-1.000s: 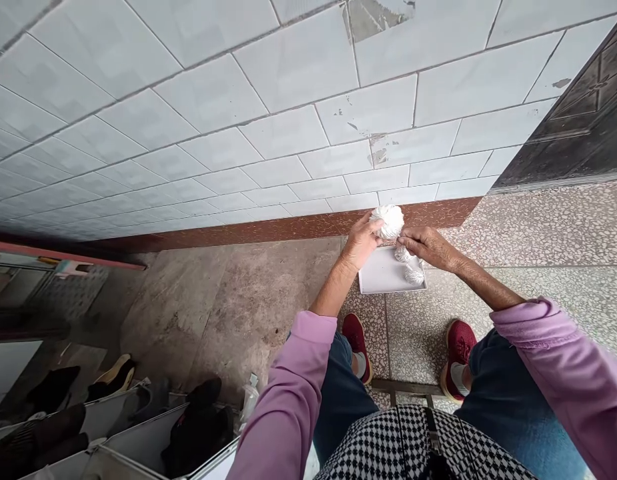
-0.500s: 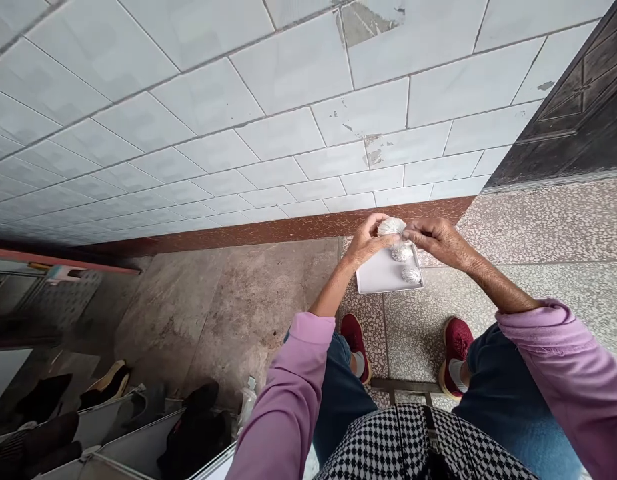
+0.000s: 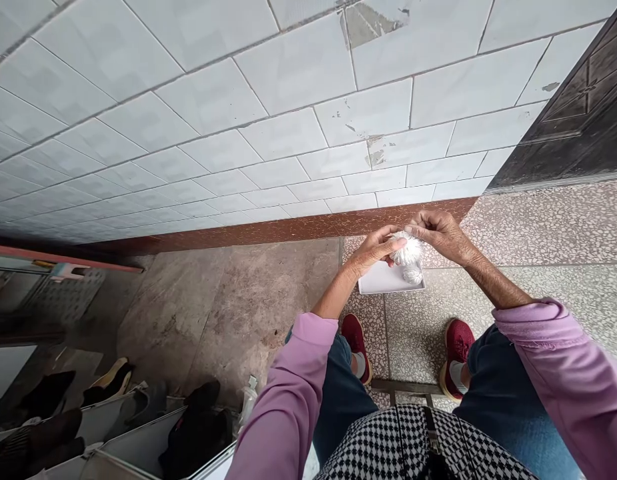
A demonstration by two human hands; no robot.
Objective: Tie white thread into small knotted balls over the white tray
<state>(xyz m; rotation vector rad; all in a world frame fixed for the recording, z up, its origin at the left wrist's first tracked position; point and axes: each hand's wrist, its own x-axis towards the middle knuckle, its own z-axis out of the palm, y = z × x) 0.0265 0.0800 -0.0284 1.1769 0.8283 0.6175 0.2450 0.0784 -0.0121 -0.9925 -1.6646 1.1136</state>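
Note:
My left hand (image 3: 381, 249) is closed around a white pompom-like ball (image 3: 408, 249) made of thin strands, with the thumb on its near side. At the ball's upper right, my right hand (image 3: 435, 233) has its fingers pinched together; what lies between them is too small to make out. Below the hands a shallow white box (image 3: 375, 283) rests on the floor. A second white strand ball (image 3: 413, 275) lies in its right side, partly covered by the held one.
A white tiled wall (image 3: 288, 133) with a red-brown base strip rises ahead. Red shoes (image 3: 458, 343) flank the box's near side. Boxes with dark footwear (image 3: 195, 427) stand at lower left, and a dark door (image 3: 578, 127) is at right.
The held ball has moved slightly right and down and turned, its strands now facing more outward. My right hand has shifted from its right side to its upper right.

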